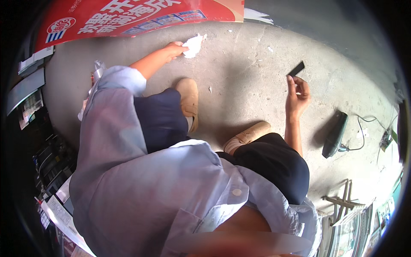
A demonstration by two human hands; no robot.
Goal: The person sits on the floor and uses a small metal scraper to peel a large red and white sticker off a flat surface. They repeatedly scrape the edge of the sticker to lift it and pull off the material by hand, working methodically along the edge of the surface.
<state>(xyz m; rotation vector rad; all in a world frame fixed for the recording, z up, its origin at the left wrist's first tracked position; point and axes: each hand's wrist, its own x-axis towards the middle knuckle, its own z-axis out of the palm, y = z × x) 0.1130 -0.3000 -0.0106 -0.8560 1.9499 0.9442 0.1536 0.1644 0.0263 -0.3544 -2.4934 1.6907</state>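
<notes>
My left hand [174, 49] reaches out to the far left over the concrete floor, its fingers closed on a crumpled piece of white paper [194, 45]. The paper is at the floor below a red printed sheet [205, 7]. On the right, my right hand [297, 99] is raised with a small flat black strip [297, 68] pinched between thumb and fingers. The strip tilts up to the right, apart from the red sheet. I cannot make out exactly what kind of piece it is.
White scraps [270, 49] lie scattered on the concrete floor [239, 77]. A dark tube-shaped appliance [335, 136] with a cord rests at the right, near a wooden frame [343, 201]. Papers and dark equipment [47, 162] line the left. My shoes [187, 103] stand between the hands.
</notes>
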